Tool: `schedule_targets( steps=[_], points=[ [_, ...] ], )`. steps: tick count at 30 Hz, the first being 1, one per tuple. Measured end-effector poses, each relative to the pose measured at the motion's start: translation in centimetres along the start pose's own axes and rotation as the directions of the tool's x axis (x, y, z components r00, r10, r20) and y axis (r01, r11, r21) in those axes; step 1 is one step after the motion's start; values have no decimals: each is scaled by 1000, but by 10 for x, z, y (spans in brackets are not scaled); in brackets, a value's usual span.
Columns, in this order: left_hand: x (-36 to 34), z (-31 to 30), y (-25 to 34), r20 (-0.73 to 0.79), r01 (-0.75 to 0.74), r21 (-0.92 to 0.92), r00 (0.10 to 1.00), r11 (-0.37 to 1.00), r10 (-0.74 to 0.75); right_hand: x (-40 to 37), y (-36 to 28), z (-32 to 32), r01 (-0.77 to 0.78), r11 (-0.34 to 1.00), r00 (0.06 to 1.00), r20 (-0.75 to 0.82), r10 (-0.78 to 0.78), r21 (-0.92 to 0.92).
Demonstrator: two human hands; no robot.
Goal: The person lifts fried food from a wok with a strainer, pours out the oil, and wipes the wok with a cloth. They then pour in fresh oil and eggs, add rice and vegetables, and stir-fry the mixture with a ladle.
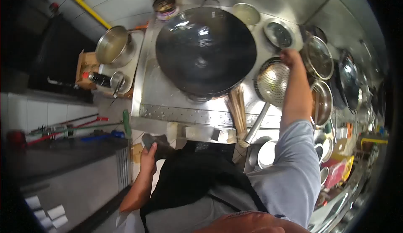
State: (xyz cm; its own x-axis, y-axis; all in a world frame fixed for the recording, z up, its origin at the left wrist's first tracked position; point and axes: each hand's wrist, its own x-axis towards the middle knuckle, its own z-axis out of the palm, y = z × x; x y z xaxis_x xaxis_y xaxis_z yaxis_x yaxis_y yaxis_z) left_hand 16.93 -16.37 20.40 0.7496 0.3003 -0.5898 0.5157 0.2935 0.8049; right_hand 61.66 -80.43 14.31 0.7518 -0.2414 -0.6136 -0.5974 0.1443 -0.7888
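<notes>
My left hand (pixel 149 153), low beside the black apron, is closed on a dark grey cloth (pixel 161 145). My right hand (pixel 290 57) reaches forward on the right, its fingers curled; what they hold, if anything, is hidden. Just beyond it stands a metal bowl (pixel 272 28) with a dark, shiny thing inside, perhaps a ladle. Below the right hand lies a perforated metal strainer (pixel 270 84), its long handle pointing towards me and partly covered by my forearm. A large black wok (pixel 205 56) sits on the steel stove, left of the right hand.
A bamboo brush (pixel 238 111) leans at the stove's front edge. A pot (pixel 112 47) and a dark bottle (pixel 100 79) stand left. Behind the wok are a tin (pixel 165 7) and a bowl (pixel 246 14). Metal basins (pixel 321 102) and a glass lid (pixel 318 57) line the right.
</notes>
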Motion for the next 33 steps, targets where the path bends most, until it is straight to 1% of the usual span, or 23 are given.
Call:
schedule_targets(
  steps=[1,2,3,4,6,7,8,10,12,13,14,16,17,18,20,21,22,26,29,30,31,32,33],
  points=[
    [-6,15,7,-17,7,-59,1000,998,-8,-50,-9,12,122,927,987,58,-152,356],
    [-6,33,14,-22,15,-122,1000,992,-18,-50,-18,5,42,899,995,59,-76,436],
    [-4,47,21,28,56,-149,998,987,-52,-51,-23,-4,-67,840,996,80,28,538],
    [-1,61,27,84,97,-174,993,980,-83,-58,-25,-9,-70,845,992,128,2,529],
    [7,98,33,107,-22,-44,994,999,27,-88,-22,-5,35,884,987,123,-104,467],
    [17,117,39,196,66,-237,980,969,-19,-110,-18,-1,33,887,987,124,-101,460],
    [29,136,46,295,165,-410,955,897,-40,-133,-18,3,72,896,986,107,-131,438],
    [61,158,44,422,265,-464,905,845,-51,-175,-16,6,120,901,983,77,-167,417],
    [74,185,64,384,317,-472,914,823,-131,-219,-12,2,123,962,985,88,-148,243],
    [101,185,47,455,306,-430,886,849,-89,-262,-12,25,205,943,977,9,-215,260],
    [101,188,53,474,319,-419,875,850,-96,-294,-13,38,213,941,976,-13,-217,261],
    [94,198,68,386,384,-465,899,798,-208,-341,-13,52,186,964,983,-48,-180,191],
    [95,198,68,399,398,-457,891,796,-216,-356,-8,50,195,965,980,3,-199,174],
    [96,197,66,413,406,-444,884,798,-220,-377,-6,56,198,965,980,-13,-199,171],
    [99,196,60,440,423,-424,869,801,-226,-421,-3,76,231,969,971,39,-235,86],
    [99,197,59,426,404,-417,878,814,-218,-433,2,79,249,968,968,17,-249,23],
    [100,196,58,412,384,-410,887,827,-207,-448,7,85,255,967,967,1,-255,25],
    [106,184,57,473,399,-363,858,842,-202,-489,30,111,248,960,968,63,-241,-128],
    [120,164,44,477,391,-314,853,865,-212,-503,62,135,243,932,966,-18,-257,-269],
    [105,148,53,504,350,-306,848,885,-161,-506,76,143,237,889,962,-32,-271,-392],
    [93,130,57,531,310,-296,840,903,-114,-502,96,150,238,793,943,-60,-326,-560],
    [87,110,55,532,307,-289,839,907,-114,-495,119,155,221,671,919,-79,-386,-708],
    [81,87,54,565,279,-261,820,924,-89,-486,145,160,227,429,840,-47,-541,-874]
  ],
)
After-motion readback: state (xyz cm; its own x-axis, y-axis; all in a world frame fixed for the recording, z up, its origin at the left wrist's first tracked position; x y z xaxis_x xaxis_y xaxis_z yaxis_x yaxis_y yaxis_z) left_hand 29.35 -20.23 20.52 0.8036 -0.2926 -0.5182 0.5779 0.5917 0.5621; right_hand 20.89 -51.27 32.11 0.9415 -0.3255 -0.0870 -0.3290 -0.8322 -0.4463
